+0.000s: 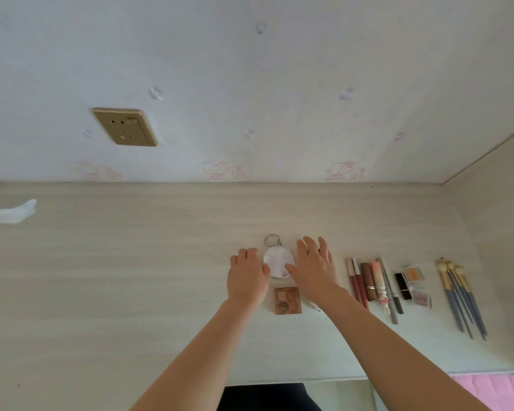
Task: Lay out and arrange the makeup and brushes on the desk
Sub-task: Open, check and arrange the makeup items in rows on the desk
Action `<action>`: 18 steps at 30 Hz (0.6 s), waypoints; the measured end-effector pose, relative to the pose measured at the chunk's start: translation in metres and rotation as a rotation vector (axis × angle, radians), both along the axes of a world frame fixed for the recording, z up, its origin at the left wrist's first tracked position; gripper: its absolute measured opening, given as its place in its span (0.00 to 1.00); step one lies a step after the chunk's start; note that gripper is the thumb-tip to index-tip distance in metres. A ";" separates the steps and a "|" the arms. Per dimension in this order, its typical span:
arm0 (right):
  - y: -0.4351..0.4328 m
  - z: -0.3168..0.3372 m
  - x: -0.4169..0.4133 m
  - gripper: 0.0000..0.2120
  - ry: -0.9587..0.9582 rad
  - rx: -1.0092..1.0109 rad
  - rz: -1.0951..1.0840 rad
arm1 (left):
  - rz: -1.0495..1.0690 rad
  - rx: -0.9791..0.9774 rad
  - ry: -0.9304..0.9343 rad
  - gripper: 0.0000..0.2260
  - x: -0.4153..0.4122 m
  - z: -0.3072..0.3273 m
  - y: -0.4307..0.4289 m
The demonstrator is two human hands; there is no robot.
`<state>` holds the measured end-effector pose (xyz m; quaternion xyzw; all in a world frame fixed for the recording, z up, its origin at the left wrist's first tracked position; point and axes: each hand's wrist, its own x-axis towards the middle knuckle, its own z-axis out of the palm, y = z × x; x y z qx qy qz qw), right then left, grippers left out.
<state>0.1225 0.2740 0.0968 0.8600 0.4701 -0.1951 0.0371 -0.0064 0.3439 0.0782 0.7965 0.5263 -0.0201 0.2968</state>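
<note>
Head view: left hand point(247, 277) and right hand point(315, 268) flank the round mirror point(276, 259), thumbs touching it; palette point(287, 300) nearer, brushes point(460, 295) right.

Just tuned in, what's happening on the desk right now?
A person is arranging makeup on the desk. The left hand and right hand flank a round mirror, each touching its edge with a thumb. An eyeshadow palette lies just on the near side of it. To the right, lip pencils and lipsticks, small compacts and brushes already lie in rows.
</note>
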 end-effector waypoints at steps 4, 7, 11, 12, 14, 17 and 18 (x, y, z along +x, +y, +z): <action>0.001 -0.004 0.004 0.31 0.032 -0.045 -0.007 | -0.056 -0.019 0.034 0.16 0.004 -0.010 -0.001; 0.001 -0.008 0.005 0.28 0.049 -0.071 0.020 | -0.066 -0.033 0.036 0.18 0.006 -0.022 -0.004; 0.001 -0.012 0.003 0.25 0.059 -0.080 0.031 | -0.042 -0.015 0.049 0.17 0.008 -0.028 -0.006; 0.001 -0.013 0.003 0.24 0.066 -0.071 0.026 | -0.024 -0.026 0.049 0.17 0.009 -0.026 -0.006; 0.002 -0.013 0.002 0.22 0.075 -0.061 0.028 | 0.007 -0.040 0.043 0.16 0.010 -0.024 -0.008; 0.003 -0.011 -0.001 0.19 0.110 -0.042 0.021 | 0.025 -0.035 0.018 0.16 0.010 -0.026 -0.010; 0.003 -0.010 -0.002 0.19 0.129 -0.032 0.013 | 0.035 -0.039 0.010 0.17 0.009 -0.026 -0.010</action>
